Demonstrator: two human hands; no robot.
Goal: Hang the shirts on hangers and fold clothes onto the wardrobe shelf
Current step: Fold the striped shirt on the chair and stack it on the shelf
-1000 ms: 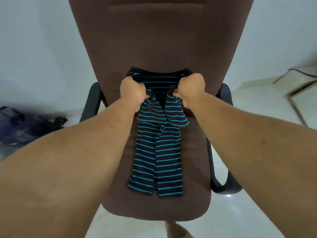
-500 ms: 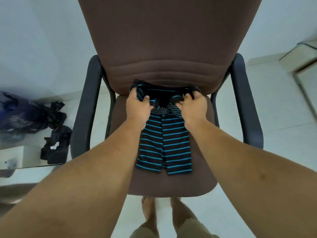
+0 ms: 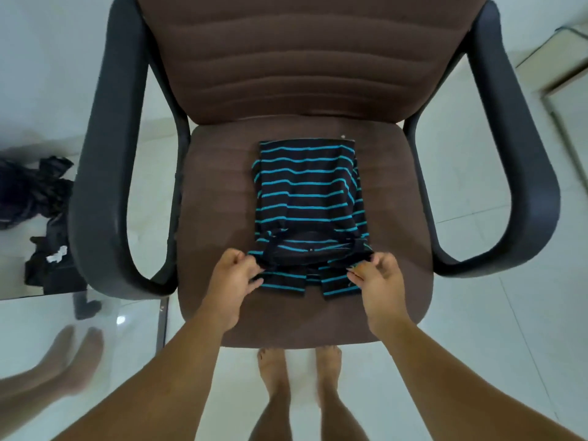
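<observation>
A black shirt with thin blue stripes (image 3: 307, 192) lies folded on the brown seat of an office chair (image 3: 222, 186). Its collar end is turned over toward me and lies on top of the lower part. My left hand (image 3: 234, 276) pinches the left corner of that folded-over edge. My right hand (image 3: 375, 276) pinches the right corner. Both hands are low, near the front of the seat.
The chair has a tall brown back (image 3: 302, 58) and black armrests, the left armrest (image 3: 105, 173) and the right armrest (image 3: 509, 173). A pile of dark clothes (image 3: 41, 218) lies on the white tiled floor to the left. A glass surface (image 3: 79, 338) sits at lower left. My bare feet (image 3: 299, 374) stand before the chair.
Both hands have pulled the shirt's upper end from the chair back down toward me, folding it over the lower part. My view has tilted down onto the seat.
</observation>
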